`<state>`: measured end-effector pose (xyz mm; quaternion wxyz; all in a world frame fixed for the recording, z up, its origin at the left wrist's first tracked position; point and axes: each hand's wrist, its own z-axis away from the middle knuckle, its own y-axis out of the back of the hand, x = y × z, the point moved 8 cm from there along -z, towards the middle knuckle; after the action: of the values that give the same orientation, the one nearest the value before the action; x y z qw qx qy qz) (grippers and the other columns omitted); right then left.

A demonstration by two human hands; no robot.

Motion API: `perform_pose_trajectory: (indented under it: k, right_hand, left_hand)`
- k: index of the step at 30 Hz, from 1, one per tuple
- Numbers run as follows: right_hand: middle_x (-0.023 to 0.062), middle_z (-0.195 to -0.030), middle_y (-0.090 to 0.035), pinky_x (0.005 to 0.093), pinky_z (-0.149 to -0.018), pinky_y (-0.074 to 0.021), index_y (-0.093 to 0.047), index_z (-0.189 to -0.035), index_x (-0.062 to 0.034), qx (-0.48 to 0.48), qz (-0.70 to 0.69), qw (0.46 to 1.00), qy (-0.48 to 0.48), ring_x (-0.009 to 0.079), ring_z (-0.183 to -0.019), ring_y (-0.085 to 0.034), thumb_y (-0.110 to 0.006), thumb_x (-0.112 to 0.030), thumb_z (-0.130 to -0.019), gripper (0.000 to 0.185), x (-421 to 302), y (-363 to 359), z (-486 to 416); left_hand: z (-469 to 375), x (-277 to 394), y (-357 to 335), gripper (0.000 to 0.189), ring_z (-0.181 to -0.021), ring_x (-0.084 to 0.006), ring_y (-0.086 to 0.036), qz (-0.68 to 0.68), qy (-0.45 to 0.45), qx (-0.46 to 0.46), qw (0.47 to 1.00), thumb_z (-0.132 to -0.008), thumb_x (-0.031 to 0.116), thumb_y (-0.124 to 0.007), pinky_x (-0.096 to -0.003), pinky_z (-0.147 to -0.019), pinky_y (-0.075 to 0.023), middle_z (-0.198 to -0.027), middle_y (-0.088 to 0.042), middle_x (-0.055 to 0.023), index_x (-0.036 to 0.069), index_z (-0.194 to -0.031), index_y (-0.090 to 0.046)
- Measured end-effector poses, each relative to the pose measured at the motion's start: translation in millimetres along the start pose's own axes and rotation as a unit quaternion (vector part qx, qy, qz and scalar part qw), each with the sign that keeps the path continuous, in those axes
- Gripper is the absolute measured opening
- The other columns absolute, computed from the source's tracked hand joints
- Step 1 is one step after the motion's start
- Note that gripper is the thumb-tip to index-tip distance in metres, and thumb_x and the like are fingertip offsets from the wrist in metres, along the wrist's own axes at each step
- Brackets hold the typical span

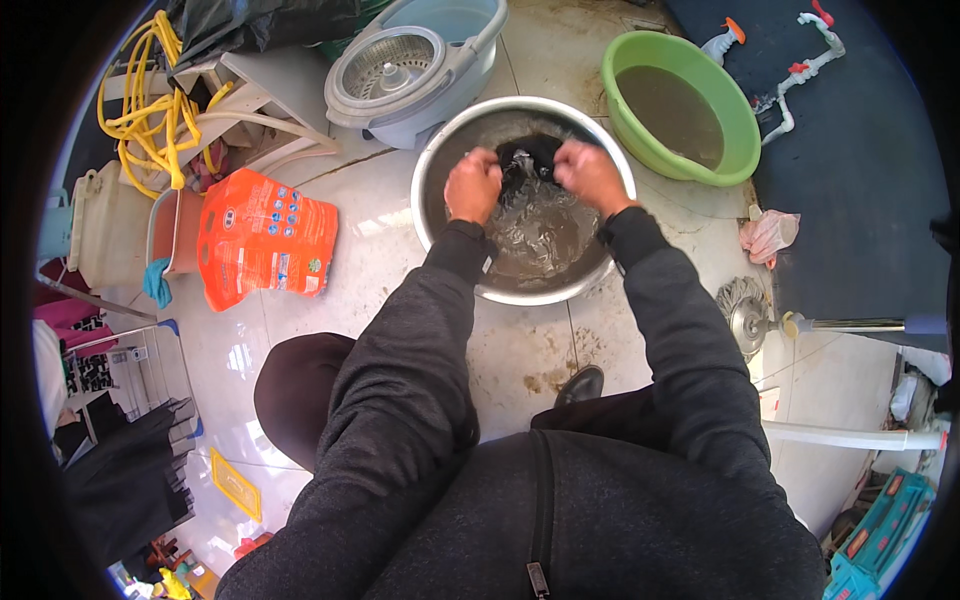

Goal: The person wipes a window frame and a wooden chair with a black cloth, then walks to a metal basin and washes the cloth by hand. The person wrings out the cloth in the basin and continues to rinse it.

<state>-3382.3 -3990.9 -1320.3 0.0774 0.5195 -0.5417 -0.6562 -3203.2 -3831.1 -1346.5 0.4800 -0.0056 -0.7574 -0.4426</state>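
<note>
A round metal basin of murky brown water stands on the tiled floor before me. My left hand is over the basin's left part, its fingers closed on the edge of a soaked black cloth. On the right, my blurred right hand grips the same cloth. Between the hands the cloth hangs partly in the water, which is rippling and splashing. How much of it lies under the surface is hidden.
A green plastic basin of brown water stands at upper right, near a spray bottle and white pipes. A mop bucket with spinner is at upper left. An orange detergent bag stands left, a mop head right.
</note>
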Motion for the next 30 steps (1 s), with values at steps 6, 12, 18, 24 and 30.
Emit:
perform_pose_trajectory:
  k: [6,12,18,24,30]
  right_hand:
    - [0.0135,-0.101,-0.080,0.0521,-0.088,-0.0608,-0.080,-0.103,-0.0172,-0.265,0.196,0.943,0.034,0.0379,-0.102,-0.078,-0.071,-0.012,-0.087,0.019,17.1,-107.6,86.2]
    - [0.0155,-0.104,-0.081,0.0526,-0.092,-0.0611,-0.082,-0.107,-0.0175,-0.197,0.165,0.966,-0.010,0.0390,-0.101,-0.079,-0.067,-0.020,-0.094,0.020,-1.5,-66.1,53.4]
    - [0.0157,-0.101,-0.082,0.0480,-0.088,-0.0602,-0.081,-0.114,-0.0188,0.107,-0.100,0.985,-0.087,0.0387,-0.096,-0.077,-0.070,-0.028,-0.095,0.024,1.6,41.0,-16.4]
    - [0.0141,-0.108,-0.081,0.0501,-0.093,-0.0611,-0.082,-0.108,-0.0180,-0.184,0.110,0.974,-0.079,0.0370,-0.106,-0.078,-0.072,-0.017,-0.088,0.022,17.0,-56.2,46.6]
    - [0.0128,-0.108,-0.082,0.0508,-0.095,-0.0607,-0.083,-0.107,-0.0216,-0.314,0.213,0.925,0.001,0.0373,-0.107,-0.078,-0.072,-0.013,-0.087,0.024,-0.9,-100.1,86.4]
  left_hand:
    - [69.9,-60.1,-71.2,0.016,-0.110,-0.0333,-0.078,-0.148,-0.025,-0.268,0.951,-0.086,0.019,-0.076,-0.0530,-0.099,-0.0585,-0.109,-0.083,-0.0075,0.022,-0.099,-0.085]
    - [50.7,-71.3,-70.0,0.017,-0.103,-0.0333,-0.079,-0.226,0.038,-0.272,0.935,-0.083,0.021,-0.077,-0.0481,-0.092,-0.0620,-0.103,-0.083,-0.0089,0.020,-0.097,-0.087]
    - [-4.8,7.8,-0.2,0.019,-0.100,-0.0371,-0.079,-0.049,-0.035,0.002,0.998,-0.098,0.028,-0.067,-0.0561,-0.089,-0.0579,-0.100,-0.083,-0.0120,0.017,-0.099,-0.082]
    - [25.0,-17.4,-33.6,0.016,-0.105,-0.0368,-0.078,-0.089,-0.057,-0.150,0.983,-0.095,0.025,-0.069,-0.0567,-0.094,-0.0581,-0.107,-0.083,-0.0109,0.018,-0.098,-0.083]
    - [55.6,-48.3,-59.5,0.016,-0.104,-0.0354,-0.079,-0.136,-0.026,-0.256,0.957,-0.087,0.021,-0.072,-0.0507,-0.095,-0.0608,-0.106,-0.083,-0.0123,0.018,-0.097,-0.085]
